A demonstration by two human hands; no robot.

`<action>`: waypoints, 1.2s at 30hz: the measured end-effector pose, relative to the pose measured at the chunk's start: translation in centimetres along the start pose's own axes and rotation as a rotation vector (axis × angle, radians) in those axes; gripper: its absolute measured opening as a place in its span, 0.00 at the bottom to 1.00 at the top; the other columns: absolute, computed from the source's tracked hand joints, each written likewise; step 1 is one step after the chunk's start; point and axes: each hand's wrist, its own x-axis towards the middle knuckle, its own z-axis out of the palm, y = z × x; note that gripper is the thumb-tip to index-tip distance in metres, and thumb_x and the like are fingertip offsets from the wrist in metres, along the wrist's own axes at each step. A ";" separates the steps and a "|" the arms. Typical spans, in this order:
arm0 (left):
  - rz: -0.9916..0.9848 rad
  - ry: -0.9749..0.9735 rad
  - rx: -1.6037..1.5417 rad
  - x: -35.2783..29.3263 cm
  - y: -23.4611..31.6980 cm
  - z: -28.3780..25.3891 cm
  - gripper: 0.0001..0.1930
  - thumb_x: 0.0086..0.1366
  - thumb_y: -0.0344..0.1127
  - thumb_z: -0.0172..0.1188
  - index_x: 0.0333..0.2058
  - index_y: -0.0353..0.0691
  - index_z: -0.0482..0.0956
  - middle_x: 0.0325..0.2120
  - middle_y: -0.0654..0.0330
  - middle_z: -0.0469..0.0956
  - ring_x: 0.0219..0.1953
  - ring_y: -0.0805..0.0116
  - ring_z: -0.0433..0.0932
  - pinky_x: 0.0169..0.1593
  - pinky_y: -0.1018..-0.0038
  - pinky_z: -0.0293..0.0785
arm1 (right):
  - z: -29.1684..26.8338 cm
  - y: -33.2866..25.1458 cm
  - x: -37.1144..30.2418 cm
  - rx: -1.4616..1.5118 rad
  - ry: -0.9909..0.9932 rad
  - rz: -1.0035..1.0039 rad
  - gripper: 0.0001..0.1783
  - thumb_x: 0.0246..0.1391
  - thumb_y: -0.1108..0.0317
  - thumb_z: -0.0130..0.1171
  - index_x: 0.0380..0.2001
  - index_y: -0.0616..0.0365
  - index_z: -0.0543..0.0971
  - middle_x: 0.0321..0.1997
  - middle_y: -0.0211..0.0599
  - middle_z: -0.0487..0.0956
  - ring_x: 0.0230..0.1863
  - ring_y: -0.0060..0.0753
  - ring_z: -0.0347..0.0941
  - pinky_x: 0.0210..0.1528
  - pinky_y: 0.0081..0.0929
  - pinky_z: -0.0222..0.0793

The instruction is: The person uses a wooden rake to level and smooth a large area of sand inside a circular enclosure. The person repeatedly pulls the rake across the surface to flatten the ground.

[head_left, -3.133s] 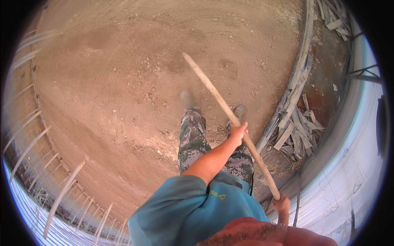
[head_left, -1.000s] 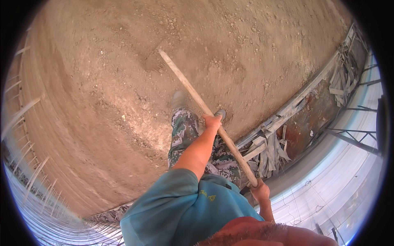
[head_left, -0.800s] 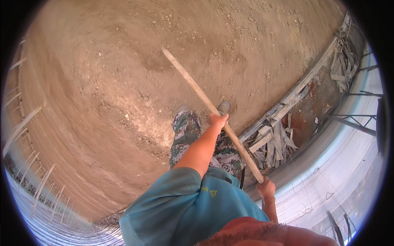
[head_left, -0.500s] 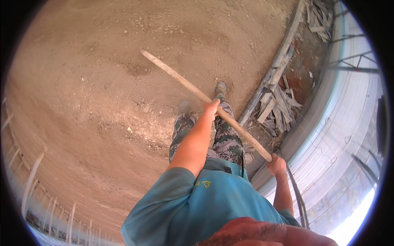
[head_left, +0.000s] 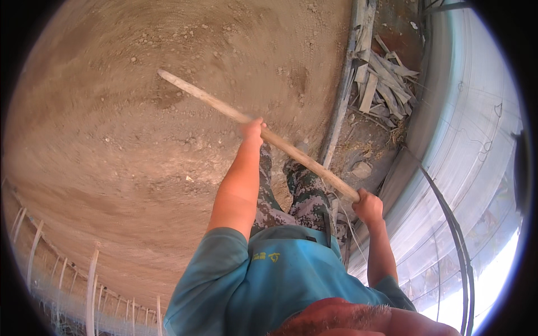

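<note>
A long pale wooden pole (head_left: 305, 159) runs slantwise across my front, from the lower right to the upper left. My left hand (head_left: 254, 130) is closed around it near its middle. At its near end, by my right hip, my right hand (head_left: 369, 206) grips it with fingers wrapped around. The far tip points over bare brown soil (head_left: 129, 106); whether a tool head is fixed there, or whether it touches the ground, I cannot tell. Below the pole are my legs in camouflage trousers (head_left: 308, 193).
To the right, a long straight edging (head_left: 340, 106) borders the soil. Beyond it lies a heap of broken pale strips (head_left: 386, 84), and then a curved translucent sheet wall (head_left: 448, 151) with a dark bent bar (head_left: 451, 224). Several upright stakes (head_left: 92, 288) stand at the lower left.
My legs have shifted in a step, and the edging and strips now appear farther left and higher. The pole and both hands have moved a little left and up in view, grip unchanged.
</note>
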 end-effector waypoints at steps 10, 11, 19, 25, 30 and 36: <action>0.139 0.048 -0.009 3.0 -13.9 1.8 0.13 0.78 0.39 0.67 0.35 0.43 0.74 0.24 0.63 0.72 0.23 0.66 0.73 0.28 0.62 0.76 | 15.9 11.2 -1.4 0.142 0.102 0.014 0.10 0.51 0.66 0.69 0.37 0.51 0.81 0.33 0.46 0.86 0.37 0.61 0.85 0.40 0.57 0.80; 0.124 0.048 -0.009 2.4 -17.0 2.7 0.13 0.77 0.38 0.67 0.35 0.43 0.74 0.24 0.63 0.71 0.22 0.65 0.73 0.28 0.61 0.76 | 17.5 13.4 -2.6 0.161 0.113 0.045 0.10 0.50 0.67 0.69 0.37 0.51 0.81 0.34 0.45 0.85 0.38 0.60 0.84 0.40 0.57 0.80; -0.119 -0.071 0.015 -4.8 -39.5 3.8 0.13 0.74 0.38 0.67 0.31 0.45 0.72 0.23 0.64 0.71 0.22 0.65 0.74 0.27 0.59 0.76 | 30.4 27.3 -16.1 0.166 0.053 0.341 0.13 0.47 0.64 0.73 0.35 0.50 0.79 0.37 0.41 0.86 0.41 0.62 0.84 0.42 0.58 0.80; -0.273 -0.066 0.221 -8.6 -50.1 2.3 0.11 0.71 0.34 0.69 0.32 0.44 0.76 0.24 0.63 0.73 0.21 0.66 0.74 0.26 0.63 0.74 | 42.5 27.7 -28.3 0.247 -0.053 0.539 0.10 0.50 0.63 0.70 0.34 0.49 0.80 0.35 0.47 0.86 0.39 0.65 0.84 0.41 0.60 0.79; -0.235 -0.209 0.340 -6.5 -51.6 3.9 0.13 0.71 0.35 0.71 0.30 0.42 0.76 0.23 0.62 0.75 0.19 0.64 0.75 0.24 0.62 0.75 | 47.4 24.1 -29.7 0.373 -0.044 0.578 0.11 0.50 0.61 0.71 0.35 0.49 0.81 0.35 0.47 0.87 0.37 0.65 0.85 0.41 0.59 0.80; -0.155 -0.236 0.301 -4.2 -41.5 6.0 0.12 0.72 0.36 0.69 0.32 0.45 0.74 0.26 0.63 0.72 0.24 0.65 0.74 0.31 0.60 0.77 | 46.5 20.1 -22.0 0.429 0.050 0.460 0.14 0.49 0.60 0.73 0.38 0.48 0.82 0.33 0.46 0.87 0.35 0.62 0.85 0.39 0.58 0.82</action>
